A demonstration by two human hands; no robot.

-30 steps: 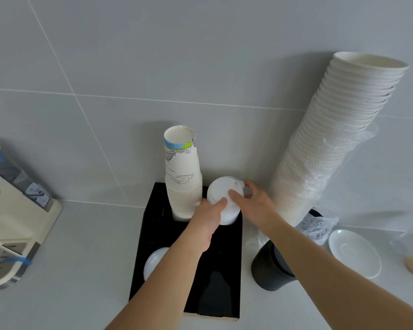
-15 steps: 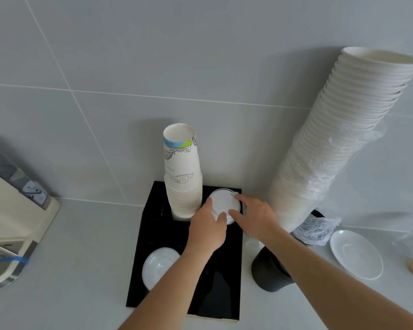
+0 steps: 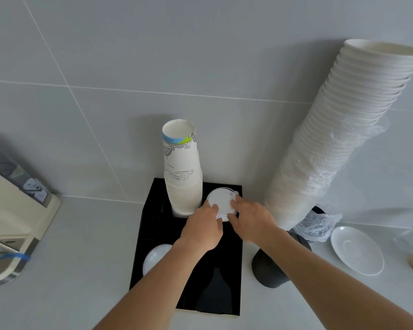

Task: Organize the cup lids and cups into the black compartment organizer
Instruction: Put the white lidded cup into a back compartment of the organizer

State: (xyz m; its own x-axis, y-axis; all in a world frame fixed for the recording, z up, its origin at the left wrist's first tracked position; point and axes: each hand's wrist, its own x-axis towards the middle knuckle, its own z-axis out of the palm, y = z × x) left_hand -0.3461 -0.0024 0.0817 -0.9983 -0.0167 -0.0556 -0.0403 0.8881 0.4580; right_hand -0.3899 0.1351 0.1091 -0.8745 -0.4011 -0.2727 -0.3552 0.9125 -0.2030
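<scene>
The black compartment organizer (image 3: 150,220) stands against the tiled wall. A stack of printed paper cups (image 3: 181,167) rises from its back left compartment. A stack of white cup lids (image 3: 221,201) sits in the back right compartment. My left hand (image 3: 202,228) grips the lids from the left and my right hand (image 3: 250,220) from the right, fingers on the top lid. More white lids (image 3: 154,257) lie in the front left compartment, partly hidden by my left forearm.
A tall leaning stack of white paper bowls (image 3: 339,139), partly in plastic wrap, stands in a dark holder (image 3: 270,270) to the right. A white saucer (image 3: 357,250) lies further right. A cream machine (image 3: 12,225) is at the left edge.
Both hands have lowered the lid stack down into the back right compartment. The view has shifted slightly closer.
</scene>
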